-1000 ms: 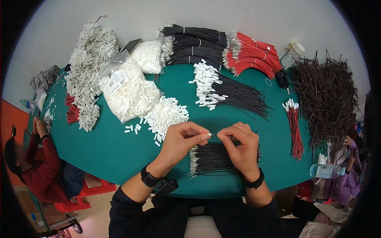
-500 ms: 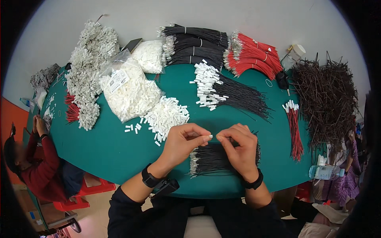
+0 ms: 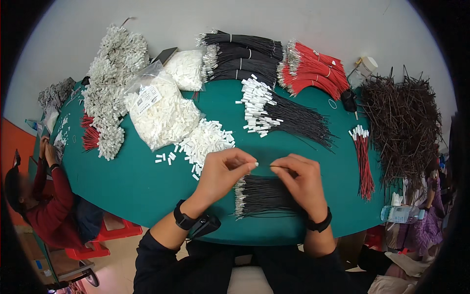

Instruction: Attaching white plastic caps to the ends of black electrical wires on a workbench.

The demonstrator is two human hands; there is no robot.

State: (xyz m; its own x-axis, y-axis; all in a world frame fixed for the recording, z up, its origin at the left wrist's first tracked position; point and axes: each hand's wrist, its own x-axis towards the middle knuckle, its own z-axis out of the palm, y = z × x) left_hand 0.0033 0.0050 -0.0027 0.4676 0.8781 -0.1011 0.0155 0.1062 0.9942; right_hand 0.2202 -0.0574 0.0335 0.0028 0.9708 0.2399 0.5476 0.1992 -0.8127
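Note:
My left hand [image 3: 224, 171] is closed in a pinch on a small white plastic connector housing [image 3: 255, 165], mostly covered by the fingertips. Facing it across a small gap, my right hand [image 3: 302, 180] pinches thumb against forefinger on a thin black wire [image 3: 272, 165], of which only a bit shows. Beneath both hands lies a bundle of black wires [image 3: 267, 196] with silvery terminals at its left end. Beyond them rests a fanned pile of black wires [image 3: 303, 115] with white housings on their left ends. Loose white housings [image 3: 208, 142] are heaped left of my hands.
Clear bags of white housings [image 3: 164, 115] stand at the back left, beside a tall heap of white-ended wires [image 3: 112, 78]. Tied black bundles [image 3: 247, 51] and red bundles [image 3: 316, 73] line the back. Brown wires [image 3: 401, 122] pile up right. A person [image 3: 44, 201] sits left.
My hands have drawn a little further apart, the right one shifting slightly right. Both keep their pinch.

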